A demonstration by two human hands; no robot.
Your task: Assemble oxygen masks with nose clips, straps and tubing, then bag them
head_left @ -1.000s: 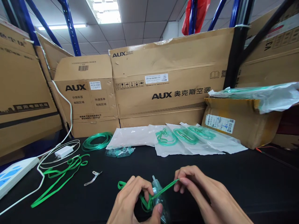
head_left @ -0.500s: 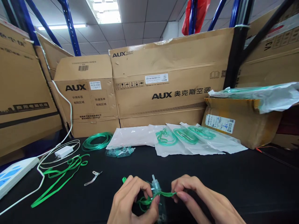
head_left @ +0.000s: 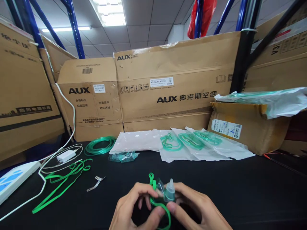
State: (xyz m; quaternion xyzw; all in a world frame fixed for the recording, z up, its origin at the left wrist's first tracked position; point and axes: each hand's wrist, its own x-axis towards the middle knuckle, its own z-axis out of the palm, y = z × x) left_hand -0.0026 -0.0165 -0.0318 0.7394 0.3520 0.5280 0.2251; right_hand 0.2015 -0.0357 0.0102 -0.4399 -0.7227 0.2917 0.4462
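In the head view, at the bottom centre, my left hand (head_left: 136, 207) is closed, its thumb and fingers pinching a green strap (head_left: 165, 212). The strap's small looped end (head_left: 151, 177) sticks up above the fingers and another loop hangs below. My right hand (head_left: 194, 206) is closed around a translucent teal plastic connector (head_left: 169, 191) with a pale nozzle pointing up. Thin clear plastic shows between the two hands, beside the connector. The fingers hide the lower part of the connector. Both hands are close together over the black table.
Another green strap (head_left: 57, 191) and a small metal piece (head_left: 96, 184) lie on the left. Behind are coiled green tubing (head_left: 100, 145), a bag of teal parts (head_left: 123, 157) and white packets (head_left: 193, 143). A power strip (head_left: 16, 179), white cables and cardboard boxes (head_left: 168, 83) surround the table.
My right hand has let go of the strap end, moved left and closed on the connector. The connector has shifted right, and the strap now hangs in a loop at my left hand.
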